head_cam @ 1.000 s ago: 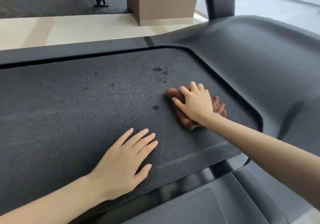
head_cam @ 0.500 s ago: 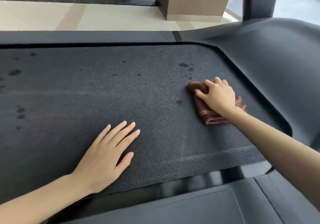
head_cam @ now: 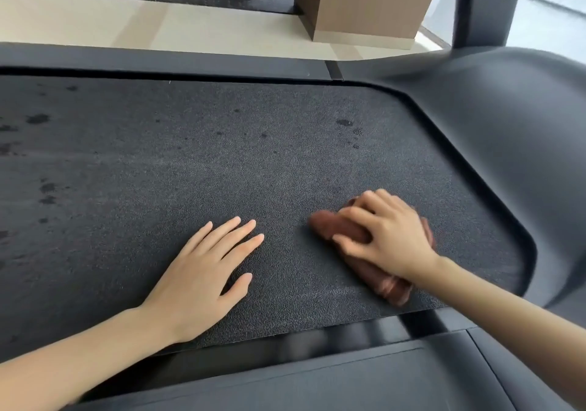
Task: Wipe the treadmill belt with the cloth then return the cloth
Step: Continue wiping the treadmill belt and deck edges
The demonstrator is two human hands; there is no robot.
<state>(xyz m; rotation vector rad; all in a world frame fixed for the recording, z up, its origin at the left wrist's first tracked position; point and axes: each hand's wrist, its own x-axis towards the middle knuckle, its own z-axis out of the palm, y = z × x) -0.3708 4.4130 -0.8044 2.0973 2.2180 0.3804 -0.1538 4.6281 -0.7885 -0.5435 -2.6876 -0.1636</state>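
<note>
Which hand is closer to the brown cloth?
The right hand: it grips the brown cloth on the treadmill belt. The left hand lies flat on the belt to the cloth's left, with a gap between them.

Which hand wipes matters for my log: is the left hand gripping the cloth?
No, the left hand lies flat on the belt, apart from the cloth, which the right hand grips.

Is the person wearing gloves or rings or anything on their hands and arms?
No. The left hand and the right hand are both bare: no gloves, no rings, no watch and no bracelet. No sleeves show anywhere up to the edge of the picture. The fingernails look short and plain.
</note>
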